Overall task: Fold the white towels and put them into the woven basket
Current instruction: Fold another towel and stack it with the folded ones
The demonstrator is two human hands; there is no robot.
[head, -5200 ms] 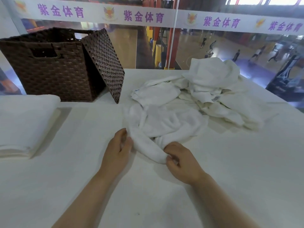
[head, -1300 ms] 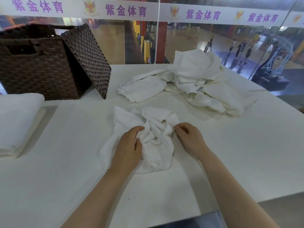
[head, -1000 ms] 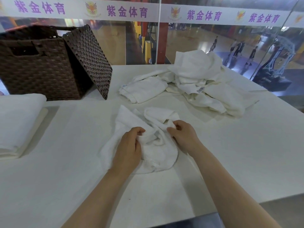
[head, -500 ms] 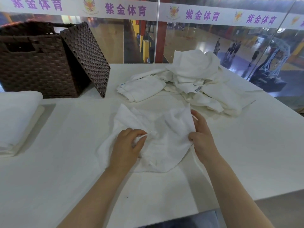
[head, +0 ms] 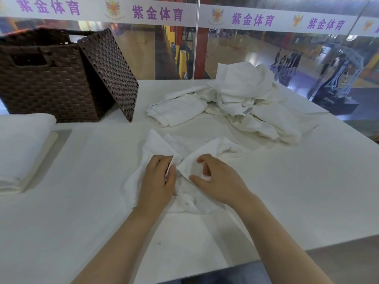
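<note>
Crumpled white cotton towel [head: 162, 146] on white tabletop [head: 287, 191], long axis indistinct; left hand [head: 158, 181] and right hand [head: 217, 179] fingers pinching adjacent folds.

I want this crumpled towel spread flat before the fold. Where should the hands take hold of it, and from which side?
Judging by its pose, grip the towel at its hemmed edge. The left hand and right hand already pinch bunched cloth at the middle. The straight hem running up to the far-left corner shows plainly; slide outward along it from above and pinch the corners, then pull apart.
</note>
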